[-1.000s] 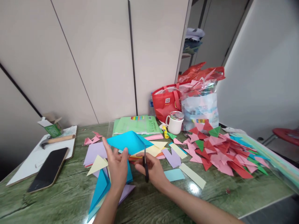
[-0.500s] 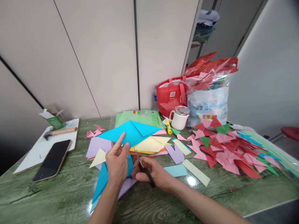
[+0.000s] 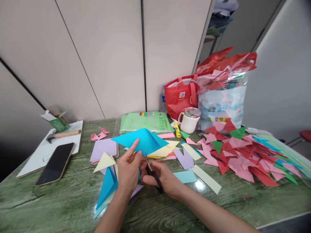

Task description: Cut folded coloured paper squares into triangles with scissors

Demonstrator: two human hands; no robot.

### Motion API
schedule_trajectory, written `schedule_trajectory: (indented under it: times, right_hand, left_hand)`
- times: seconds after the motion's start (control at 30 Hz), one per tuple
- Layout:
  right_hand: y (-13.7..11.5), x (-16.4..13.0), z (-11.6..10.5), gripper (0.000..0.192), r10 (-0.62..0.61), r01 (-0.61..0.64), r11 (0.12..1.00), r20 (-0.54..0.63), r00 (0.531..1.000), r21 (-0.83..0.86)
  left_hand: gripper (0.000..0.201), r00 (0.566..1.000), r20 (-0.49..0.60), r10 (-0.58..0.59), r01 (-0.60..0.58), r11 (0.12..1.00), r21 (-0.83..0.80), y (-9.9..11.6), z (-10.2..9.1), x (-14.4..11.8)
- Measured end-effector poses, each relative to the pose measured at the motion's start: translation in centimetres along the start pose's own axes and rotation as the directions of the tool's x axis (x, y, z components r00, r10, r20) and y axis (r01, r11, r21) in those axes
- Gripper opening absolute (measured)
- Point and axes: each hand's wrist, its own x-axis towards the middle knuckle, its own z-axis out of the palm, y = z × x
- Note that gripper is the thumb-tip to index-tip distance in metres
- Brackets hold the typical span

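Between thumb and fingers, my left hand (image 3: 129, 168) pinches a folded sheet of blue paper (image 3: 145, 140) by its lower edge, raised above the table. My right hand (image 3: 161, 178) is closed around black-handled scissors (image 3: 155, 178), their blades pointing up at the paper's lower edge. I cannot tell whether the blades touch or cut it. Under and behind the sheet lies a stack of cream and coloured paper (image 3: 167, 148). More folded blue paper (image 3: 107, 187) rests on the table left of my left wrist, close to a pale yellow piece (image 3: 104, 162).
Right of my hands lie a purple piece (image 3: 184, 158), pale strips (image 3: 206, 178) and a heap of red, pink and green cut paper (image 3: 233, 152). Behind stand a white mug (image 3: 189, 122), a glue stick (image 3: 177, 130) and bags (image 3: 181, 97). Leftward are a phone (image 3: 55, 165) and hammer (image 3: 64, 135).
Both hands, with the blue paper and scissors, have shifted slightly right. The paper's right-hand fold has turned a little, and the whole view has shifted slightly.
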Motion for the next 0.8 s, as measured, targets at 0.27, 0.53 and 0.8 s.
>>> schedule_trajectory:
  times: [0.27, 0.53, 0.8]
  right_hand:
    - [-0.51, -0.10, 0.14, 0.047, 0.018, -0.018, 1.000, -0.034, 0.999, -0.017]
    - [-0.92, -0.32, 0.21, 0.046, 0.019, -0.022, 0.998, -0.064, 0.998, -0.050]
    - [-0.70, -0.42, -0.10, 0.044, 0.011, -0.012, 0.999, -0.033, 0.999, -0.039]
  left_hand:
    - [0.054, 0.998, 0.035, 0.053, -0.055, 0.997, 0.058, -0.41, 0.06, 0.13]
    - [0.054, 0.997, 0.050, 0.052, -0.056, 0.995, 0.077, 0.00, 0.26, -0.31]
    - [0.054, 0.998, 0.058, 0.025, -0.027, 0.999, 0.033, 0.10, 0.38, -0.41]
